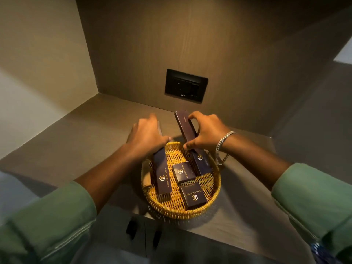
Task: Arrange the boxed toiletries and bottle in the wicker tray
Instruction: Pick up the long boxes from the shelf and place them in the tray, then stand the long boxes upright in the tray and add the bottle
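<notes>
A round wicker tray [192, 213] sits on a dark counter [91, 134] near its front edge. My left hand [145, 135] grips the far end of a long dark purple box [162, 174] that leans over the tray's left side. My right hand [206, 131] holds a second long purple box [185, 124], propped on the tray's far rim and sticking out past it. Two small square purple boxes, one [183, 172] in the middle and one [193, 195] nearer me, lie flat in the tray. A tan cylindrical object [147, 175] rests against the tray's left rim. No bottle shows clearly.
A black wall socket plate [185, 85] is set in the back panel above the counter. Side walls close in on the left and right. Two dark cabinet handles [143, 232] sit below the counter's front edge.
</notes>
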### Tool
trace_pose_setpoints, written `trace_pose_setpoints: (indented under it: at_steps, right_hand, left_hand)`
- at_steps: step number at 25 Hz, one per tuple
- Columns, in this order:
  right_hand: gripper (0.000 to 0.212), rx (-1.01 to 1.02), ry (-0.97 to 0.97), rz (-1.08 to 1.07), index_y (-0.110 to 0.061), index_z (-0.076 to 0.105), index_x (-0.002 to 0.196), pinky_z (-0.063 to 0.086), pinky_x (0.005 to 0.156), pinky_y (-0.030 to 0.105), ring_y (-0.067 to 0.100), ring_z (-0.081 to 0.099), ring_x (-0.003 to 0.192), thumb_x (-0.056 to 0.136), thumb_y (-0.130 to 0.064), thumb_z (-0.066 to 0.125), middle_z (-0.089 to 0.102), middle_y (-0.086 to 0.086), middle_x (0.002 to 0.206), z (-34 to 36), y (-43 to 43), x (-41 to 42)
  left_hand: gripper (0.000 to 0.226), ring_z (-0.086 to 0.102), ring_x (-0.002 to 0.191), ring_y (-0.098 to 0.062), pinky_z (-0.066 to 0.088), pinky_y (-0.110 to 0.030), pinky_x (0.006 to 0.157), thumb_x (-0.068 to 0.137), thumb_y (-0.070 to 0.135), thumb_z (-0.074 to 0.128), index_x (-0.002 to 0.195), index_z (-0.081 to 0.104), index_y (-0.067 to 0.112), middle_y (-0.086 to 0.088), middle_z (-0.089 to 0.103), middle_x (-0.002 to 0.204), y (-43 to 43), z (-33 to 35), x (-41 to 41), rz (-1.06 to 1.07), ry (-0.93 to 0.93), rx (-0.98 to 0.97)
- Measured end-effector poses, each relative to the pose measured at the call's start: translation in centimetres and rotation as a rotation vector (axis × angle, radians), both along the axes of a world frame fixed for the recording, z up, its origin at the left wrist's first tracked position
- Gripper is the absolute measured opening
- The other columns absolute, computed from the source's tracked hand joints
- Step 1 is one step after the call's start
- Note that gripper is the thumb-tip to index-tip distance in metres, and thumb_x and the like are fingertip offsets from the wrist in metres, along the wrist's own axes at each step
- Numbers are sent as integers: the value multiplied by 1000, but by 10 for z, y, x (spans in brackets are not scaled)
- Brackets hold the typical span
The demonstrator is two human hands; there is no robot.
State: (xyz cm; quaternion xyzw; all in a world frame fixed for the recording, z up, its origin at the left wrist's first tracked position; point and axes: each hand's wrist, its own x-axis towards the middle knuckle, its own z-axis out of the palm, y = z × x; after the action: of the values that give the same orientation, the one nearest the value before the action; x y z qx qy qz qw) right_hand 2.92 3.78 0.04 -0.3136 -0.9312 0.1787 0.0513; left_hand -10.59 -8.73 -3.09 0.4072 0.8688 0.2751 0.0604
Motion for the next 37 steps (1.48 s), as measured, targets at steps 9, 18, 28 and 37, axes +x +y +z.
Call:
trace_pose_setpoints:
  at_steps: [9,18,28,37]
  right_hand:
    - [92,24,-228,-118,-15,42,124,56,77,42,31,59,100,48,-30,91,59,13,117,-16,-10,-11]
    - [70,108,-283,-122,-13,55,110,55,72,37,25,57,85,53,-38,88,63,11,105,-5,-14,-19]
    - [46,-50,-40,291,-26,57,118,43,64,21,11,58,89,76,-21,73,62,-1,112,-4,-15,-84]
    - [36,-86,-298,546,-25,64,110,49,75,33,14,58,90,79,-8,64,65,1,113,-11,3,-121]
  left_hand:
    - [47,57,79,-20,48,-33,60,76,47,72,104,55,13,-5,59,90,-5,-20,-6,-47,-13,19]
    - [30,55,80,-19,44,-31,64,84,37,67,96,58,12,-9,61,92,-11,-17,-19,-47,45,123]
    - [79,58,105,-22,54,-43,86,69,37,79,134,36,25,-5,58,121,-28,-30,-11,-71,-354,99]
    - [79,55,99,-14,51,-28,75,72,33,78,135,31,33,-3,57,123,-35,-48,-13,-26,-322,236]
